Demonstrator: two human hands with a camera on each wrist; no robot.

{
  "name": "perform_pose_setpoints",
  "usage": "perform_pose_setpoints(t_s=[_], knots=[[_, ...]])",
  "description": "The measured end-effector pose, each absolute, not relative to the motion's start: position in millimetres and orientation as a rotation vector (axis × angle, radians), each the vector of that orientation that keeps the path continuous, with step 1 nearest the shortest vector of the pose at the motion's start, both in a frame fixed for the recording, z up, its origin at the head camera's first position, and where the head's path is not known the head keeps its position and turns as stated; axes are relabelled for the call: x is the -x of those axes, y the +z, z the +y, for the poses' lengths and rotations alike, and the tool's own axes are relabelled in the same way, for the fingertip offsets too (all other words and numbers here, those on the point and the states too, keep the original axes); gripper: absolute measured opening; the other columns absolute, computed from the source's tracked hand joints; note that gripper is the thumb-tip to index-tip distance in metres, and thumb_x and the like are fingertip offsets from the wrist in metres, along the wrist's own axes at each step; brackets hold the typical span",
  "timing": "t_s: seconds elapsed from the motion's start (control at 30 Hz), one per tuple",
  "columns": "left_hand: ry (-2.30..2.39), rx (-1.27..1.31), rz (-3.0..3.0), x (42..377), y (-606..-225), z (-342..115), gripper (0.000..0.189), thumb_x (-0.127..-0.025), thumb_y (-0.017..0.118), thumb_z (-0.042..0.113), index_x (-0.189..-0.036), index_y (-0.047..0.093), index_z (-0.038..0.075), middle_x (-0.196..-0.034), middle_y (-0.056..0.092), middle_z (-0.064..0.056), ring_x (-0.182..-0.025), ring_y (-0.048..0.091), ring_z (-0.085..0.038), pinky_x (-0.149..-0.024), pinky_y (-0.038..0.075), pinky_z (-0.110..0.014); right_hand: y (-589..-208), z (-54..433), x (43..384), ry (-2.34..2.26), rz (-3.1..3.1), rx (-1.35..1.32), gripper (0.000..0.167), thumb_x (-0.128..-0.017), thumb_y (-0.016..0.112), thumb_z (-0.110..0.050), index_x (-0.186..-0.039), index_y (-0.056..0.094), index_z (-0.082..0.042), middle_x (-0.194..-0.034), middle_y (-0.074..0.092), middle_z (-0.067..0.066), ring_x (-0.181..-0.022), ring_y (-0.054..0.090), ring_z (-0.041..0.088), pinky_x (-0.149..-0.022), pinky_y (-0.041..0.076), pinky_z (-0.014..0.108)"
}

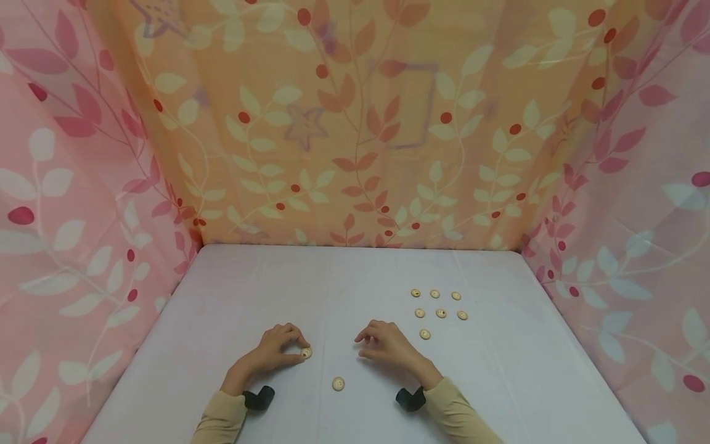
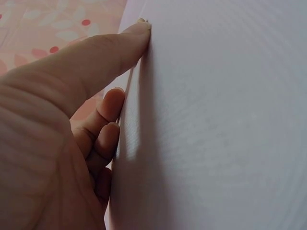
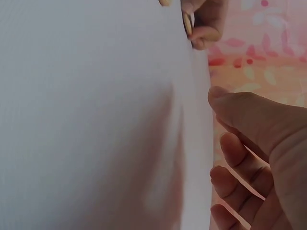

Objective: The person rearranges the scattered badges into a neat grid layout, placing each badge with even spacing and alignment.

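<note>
My left hand (image 1: 277, 346) pinches a small round pale wooden disc (image 1: 306, 353) between thumb and fingertips, at the table surface. The right wrist view shows this disc (image 3: 188, 25) tilted on edge in the left fingers; in the left wrist view the thumb almost wholly hides it. My right hand (image 1: 391, 346) hovers over the table to the right, fingers loosely bent and holding nothing, thumb apart from the fingers in the right wrist view. Another such disc (image 1: 338, 383) lies flat between the hands, nearer the front.
Several similar discs lie in rows beyond the right hand, among them a back-left disc (image 1: 415, 293) and a single front disc (image 1: 424, 334). The table (image 1: 249, 277) has a white cover. Patterned curtains (image 1: 355, 185) stand behind it and on both sides.
</note>
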State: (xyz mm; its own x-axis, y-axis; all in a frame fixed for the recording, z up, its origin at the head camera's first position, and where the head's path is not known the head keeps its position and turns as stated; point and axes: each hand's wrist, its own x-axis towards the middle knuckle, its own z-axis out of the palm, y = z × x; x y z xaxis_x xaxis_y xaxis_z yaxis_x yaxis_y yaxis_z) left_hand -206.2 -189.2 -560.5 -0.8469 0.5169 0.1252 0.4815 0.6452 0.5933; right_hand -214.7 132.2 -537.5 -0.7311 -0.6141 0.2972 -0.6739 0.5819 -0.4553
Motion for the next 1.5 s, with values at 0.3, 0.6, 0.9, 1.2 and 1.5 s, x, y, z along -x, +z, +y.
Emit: perform_pose_setpoints(t_s=[0.3, 0.6, 0.9, 1.2, 1.5], knots=[[0.986, -0.871, 2.802, 207.8, -562.0, -189.5, 0.016, -0.080, 0.071, 0.034, -0.093, 0.063, 0.032, -0.106, 0.053, 0.012, -0.099, 0.043, -0.015, -0.087, 0.028, -0.049, -539.9, 114.4, 211.2, 0.831, -2.775, -1.204, 0.026, -0.080, 0.072, -0.032, -0.104, 0.069, -0.023, -0.087, 0.059, -0.012, -0.072, 0.043, 0.001, -0.070, 0.030, 0.019], [0.970, -0.873, 2.810, 208.0, -561.4, -188.8, 0.016, -0.080, 0.070, 0.035, -0.093, 0.063, 0.032, -0.105, 0.052, 0.013, -0.096, 0.043, -0.014, -0.085, 0.029, -0.047, -541.0, 99.3, 203.4, 0.819, -2.763, -1.352, 0.029, -0.084, 0.065, -0.041, -0.106, 0.069, -0.024, -0.092, 0.061, -0.012, -0.079, 0.049, 0.000, -0.073, 0.034, 0.018], [0.978, -0.886, 2.808, 207.8, -560.3, -189.2, 0.017, -0.080, 0.070, 0.034, -0.094, 0.063, 0.031, -0.106, 0.052, 0.012, -0.097, 0.043, -0.014, -0.084, 0.029, -0.047, -540.1, 90.1, 194.3, 0.812, -2.848, -1.433, 0.035, -0.083, 0.063, -0.048, -0.109, 0.067, -0.026, -0.098, 0.059, -0.015, -0.085, 0.049, 0.000, -0.078, 0.035, 0.021], [0.957, -0.863, 2.823, 207.5, -561.8, -188.7, 0.017, -0.079, 0.071, 0.034, -0.093, 0.062, 0.031, -0.106, 0.053, 0.012, -0.096, 0.043, -0.014, -0.085, 0.029, -0.046, -542.2, 88.1, 188.8, 0.719, -2.796, -1.489, 0.035, -0.079, 0.067, -0.050, -0.106, 0.067, -0.027, -0.095, 0.059, -0.016, -0.084, 0.049, -0.002, -0.077, 0.036, 0.019], [0.967, -0.850, 2.821, 207.8, -563.3, -188.5, 0.017, -0.079, 0.071, 0.035, -0.093, 0.063, 0.030, -0.106, 0.053, 0.012, -0.098, 0.043, -0.015, -0.086, 0.029, -0.049, -546.4, 86.1, 186.0, 0.697, -2.775, -1.473, 0.024, -0.077, 0.072, -0.042, -0.095, 0.068, -0.028, -0.090, 0.058, -0.019, -0.081, 0.047, -0.004, -0.075, 0.036, 0.017]])
